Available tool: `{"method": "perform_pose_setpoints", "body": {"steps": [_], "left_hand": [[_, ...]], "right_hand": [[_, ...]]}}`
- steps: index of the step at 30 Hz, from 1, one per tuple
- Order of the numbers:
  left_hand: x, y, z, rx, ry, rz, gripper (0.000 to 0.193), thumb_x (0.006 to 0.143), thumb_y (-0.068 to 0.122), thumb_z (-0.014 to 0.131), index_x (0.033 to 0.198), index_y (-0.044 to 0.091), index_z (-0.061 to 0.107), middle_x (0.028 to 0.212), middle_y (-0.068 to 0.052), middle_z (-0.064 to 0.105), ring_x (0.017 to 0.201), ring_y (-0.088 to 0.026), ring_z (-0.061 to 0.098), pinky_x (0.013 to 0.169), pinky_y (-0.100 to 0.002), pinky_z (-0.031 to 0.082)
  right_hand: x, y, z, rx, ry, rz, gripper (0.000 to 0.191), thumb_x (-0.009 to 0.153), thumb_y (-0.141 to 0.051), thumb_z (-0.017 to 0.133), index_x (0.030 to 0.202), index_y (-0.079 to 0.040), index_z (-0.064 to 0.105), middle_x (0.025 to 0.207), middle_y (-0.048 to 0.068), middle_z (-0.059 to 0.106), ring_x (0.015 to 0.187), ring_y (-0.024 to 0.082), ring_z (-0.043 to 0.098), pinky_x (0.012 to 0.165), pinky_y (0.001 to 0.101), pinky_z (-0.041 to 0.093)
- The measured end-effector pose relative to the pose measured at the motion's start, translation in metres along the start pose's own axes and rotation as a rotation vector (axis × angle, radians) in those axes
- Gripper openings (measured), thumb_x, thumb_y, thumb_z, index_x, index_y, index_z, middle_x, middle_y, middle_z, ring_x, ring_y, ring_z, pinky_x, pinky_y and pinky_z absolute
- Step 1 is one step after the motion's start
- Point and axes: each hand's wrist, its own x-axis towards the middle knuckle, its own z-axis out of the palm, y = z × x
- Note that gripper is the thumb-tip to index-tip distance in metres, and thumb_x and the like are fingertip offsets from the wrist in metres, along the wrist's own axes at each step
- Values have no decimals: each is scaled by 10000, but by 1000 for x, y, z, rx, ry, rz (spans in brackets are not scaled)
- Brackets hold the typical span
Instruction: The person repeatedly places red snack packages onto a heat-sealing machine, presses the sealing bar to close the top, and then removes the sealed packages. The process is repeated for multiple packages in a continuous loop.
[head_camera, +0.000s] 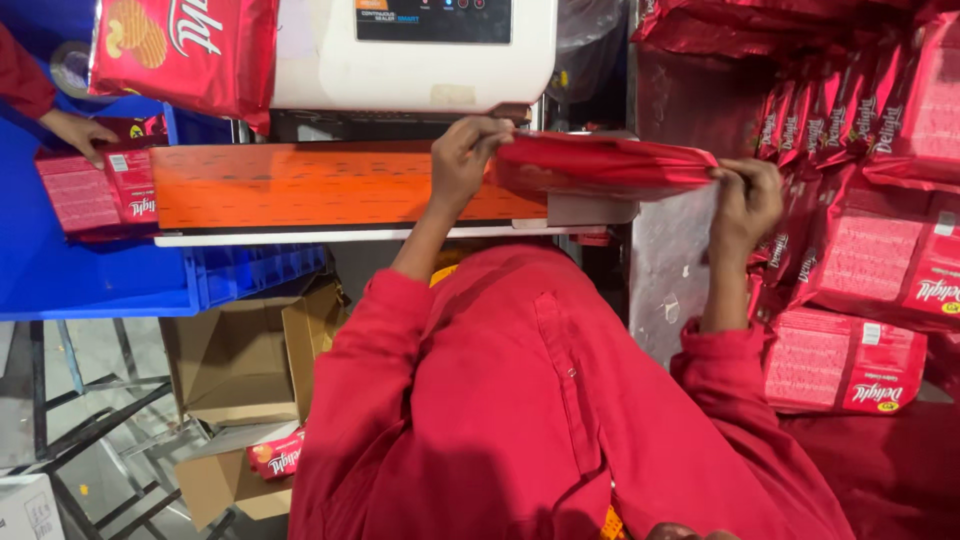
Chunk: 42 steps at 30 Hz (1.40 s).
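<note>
A red snack packet (600, 165) lies flat between my two hands, at the right end of the orange conveyor belt (300, 185) of a white sealing machine (420, 70). My left hand (465, 150) grips the packet's left end, next to the machine's underside. The packet's right end is pinched by my right hand (745, 200). My red sleeves and jacket fill the lower middle of the view.
Several red packets (870, 250) are piled at the right. A blue crate (90, 270) at the left holds more packets, with another person's hand (75, 130) on them. Cardboard boxes (240, 370) and a metal frame sit below on the floor.
</note>
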Motion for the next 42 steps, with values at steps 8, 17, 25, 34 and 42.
{"method": "perform_pose_setpoints", "body": {"steps": [8,17,25,34,42], "left_hand": [[1,-28,0,-203,-66,-81,104,968,-50,659,1055,-50,715,1084,-109,741,1012,-186,750,921,-307,627],[-5,-59,-5,-401,-180,-209,164,912,-105,708,1065,-47,719,1125,-136,724,1108,-202,704,987,-342,614],[6,-15,-17,-286,-187,-149,172,951,-130,663,1054,-21,747,1170,-124,719,1151,-231,715,932,-336,600],[-23,-10,-37,106,-63,-71,40,941,7,735,966,-24,728,992,-142,756,990,-265,733,886,-386,587],[-40,-130,36,248,66,-705,260,891,289,793,838,40,740,627,-69,679,540,-92,631,526,-290,476]], "right_hand": [[3,17,-13,-115,-120,-23,151,952,197,640,952,56,695,1046,133,713,1028,224,656,959,330,542],[23,43,-20,417,-350,530,149,987,86,629,1074,-22,682,992,44,721,896,110,689,864,256,572],[16,11,-32,70,-407,266,77,1001,95,688,1048,46,724,1029,49,669,940,97,630,866,222,510],[15,-16,-49,134,-415,304,169,1054,159,546,1029,46,670,1009,63,684,951,120,667,855,251,550],[18,92,108,-424,-271,9,185,909,132,571,956,9,700,871,155,663,804,308,627,713,421,501]]}}
